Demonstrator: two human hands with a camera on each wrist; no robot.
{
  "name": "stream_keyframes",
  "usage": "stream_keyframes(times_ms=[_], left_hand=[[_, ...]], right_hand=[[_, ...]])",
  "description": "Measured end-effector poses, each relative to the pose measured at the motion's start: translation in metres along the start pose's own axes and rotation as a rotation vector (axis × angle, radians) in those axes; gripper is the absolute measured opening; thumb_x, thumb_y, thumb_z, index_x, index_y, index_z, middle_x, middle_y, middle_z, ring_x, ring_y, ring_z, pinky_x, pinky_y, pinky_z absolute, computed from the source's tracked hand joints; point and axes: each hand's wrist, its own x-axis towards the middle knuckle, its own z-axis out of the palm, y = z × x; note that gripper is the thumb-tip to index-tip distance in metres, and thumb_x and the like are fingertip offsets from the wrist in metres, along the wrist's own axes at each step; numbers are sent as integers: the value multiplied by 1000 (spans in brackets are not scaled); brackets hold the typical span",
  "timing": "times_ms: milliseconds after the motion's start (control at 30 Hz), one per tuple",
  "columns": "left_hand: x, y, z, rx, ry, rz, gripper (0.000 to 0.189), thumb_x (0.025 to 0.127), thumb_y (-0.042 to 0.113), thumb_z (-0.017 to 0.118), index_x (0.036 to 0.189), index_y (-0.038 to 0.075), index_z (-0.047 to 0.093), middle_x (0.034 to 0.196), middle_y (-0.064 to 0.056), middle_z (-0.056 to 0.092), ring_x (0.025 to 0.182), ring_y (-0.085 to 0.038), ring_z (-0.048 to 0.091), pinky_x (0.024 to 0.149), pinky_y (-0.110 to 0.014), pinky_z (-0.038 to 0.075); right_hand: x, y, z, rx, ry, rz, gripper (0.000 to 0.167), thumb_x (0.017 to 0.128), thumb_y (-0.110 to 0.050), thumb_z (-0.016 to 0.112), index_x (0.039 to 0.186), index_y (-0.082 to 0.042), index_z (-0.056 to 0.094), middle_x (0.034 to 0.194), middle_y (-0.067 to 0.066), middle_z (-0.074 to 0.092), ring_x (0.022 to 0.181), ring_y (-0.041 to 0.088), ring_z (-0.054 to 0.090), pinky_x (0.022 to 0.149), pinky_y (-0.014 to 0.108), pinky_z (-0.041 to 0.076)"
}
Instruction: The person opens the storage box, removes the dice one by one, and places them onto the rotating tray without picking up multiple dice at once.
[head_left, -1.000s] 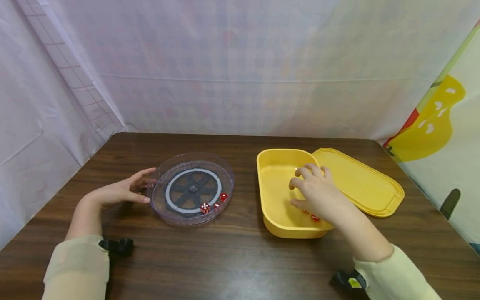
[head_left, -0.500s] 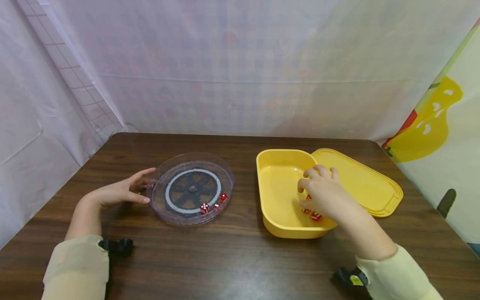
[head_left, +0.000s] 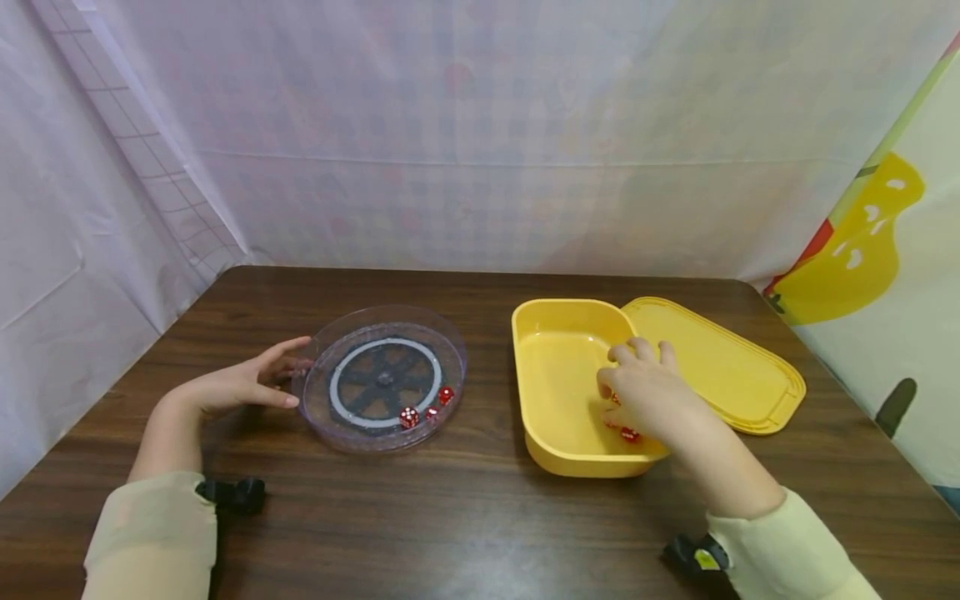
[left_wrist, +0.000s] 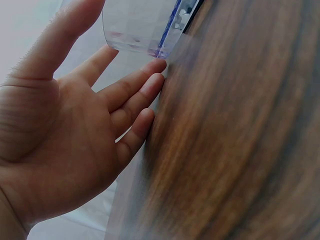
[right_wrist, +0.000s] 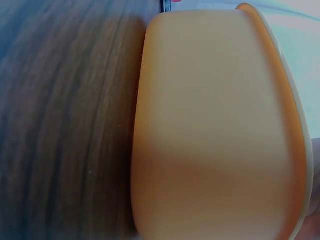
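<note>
On the left stands a round clear plastic dish (head_left: 386, 379) with a dark spoked pattern and a pale ring. Three red dice lie at its near right: a larger-looking die (head_left: 408, 417), a middle die (head_left: 432, 413) and another die (head_left: 446, 395). My left hand (head_left: 243, 383) is beside the dish's left wall, fingers loosely extended; its fingertips (left_wrist: 156, 65) are by the dish's base. My right hand (head_left: 652, 396) reaches into a yellow box (head_left: 528, 400), fingers bent down around red dice (head_left: 630, 435). A red die shows between index finger and thumb; whether they pinch it is unclear.
A yellow lid (head_left: 727, 367) lies behind and right of the box, partly hidden by it. The dark wooden table (head_left: 450, 517) carries everything. White cloth (head_left: 480, 142) hangs behind. The box's outer wall (right_wrist: 215, 110) fills the right wrist view and hides the right fingers.
My right hand has shifted right and lower inside the yellow box, and its fingers have drawn closer together around the dice. My left hand, the dish and its dice stay put.
</note>
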Motion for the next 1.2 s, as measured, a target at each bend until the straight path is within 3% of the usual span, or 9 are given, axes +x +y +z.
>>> stream_keyframes(times_ms=[467, 833, 1200], left_hand=[[0, 0, 0, 6, 3, -2, 90, 87, 13, 70, 153, 8, 8, 146, -33, 27, 134, -53, 18, 98, -67, 23], [0, 0, 0, 2, 6, 1, 90, 87, 13, 70, 153, 6, 9, 146, -34, 26, 133, -54, 18, 98, -66, 24], [0, -1, 0, 2, 2, 5, 90, 87, 13, 70, 153, 6, 8, 146, -34, 26, 133, -55, 17, 98, -68, 23]], right_hand=[[-2, 1, 3, -35, -7, -9, 33, 67, -21, 83, 61, -23, 50, 115, 20, 55, 115, 45, 38, 88, 64, 22], [1, 2, 4, -21, 5, -16, 35, 69, -21, 83, 59, -23, 50, 115, 20, 56, 118, 46, 36, 93, 69, 17], [3, 1, 3, 9, 73, -55, 24, 77, -26, 78, 65, -23, 57, 118, 21, 55, 123, 49, 34, 95, 69, 15]])
